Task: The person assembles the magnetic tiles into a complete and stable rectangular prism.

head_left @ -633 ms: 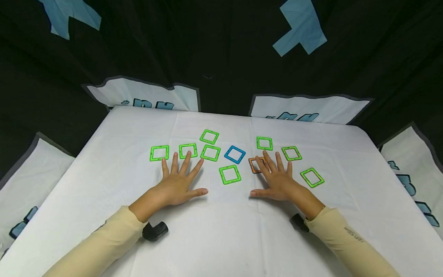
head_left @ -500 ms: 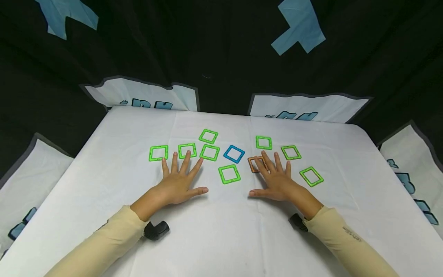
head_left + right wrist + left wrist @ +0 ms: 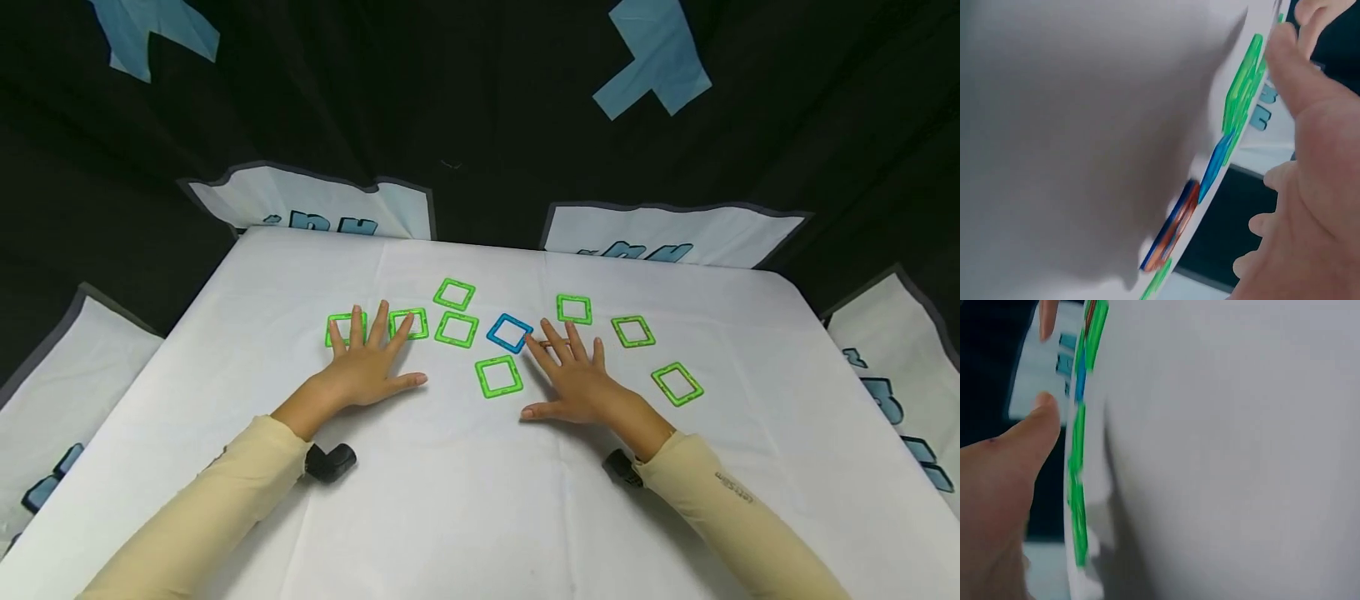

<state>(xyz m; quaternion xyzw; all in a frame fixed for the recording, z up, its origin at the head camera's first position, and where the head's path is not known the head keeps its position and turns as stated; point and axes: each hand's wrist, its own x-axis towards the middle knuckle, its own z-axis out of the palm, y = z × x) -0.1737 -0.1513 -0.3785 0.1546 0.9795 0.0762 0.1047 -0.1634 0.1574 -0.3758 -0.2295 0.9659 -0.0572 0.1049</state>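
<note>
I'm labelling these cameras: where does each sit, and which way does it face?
Head: on the head, facing forward and down over the white table; left hand, right hand and sleeves show.
Left wrist: on that wrist, looking low across the table past green frames; left thumb shows.
Right wrist: on that wrist, looking low across the table; right thumb shows.
Shared: the head and right wrist views both show the blue frame.

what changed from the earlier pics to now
In the head view, the left hand moved left and forward, now overlapping the two leftmost green frames. The right hand moved slightly left, hiding most of the orange frame. Neither grips anything; the other frames stayed put.
</note>
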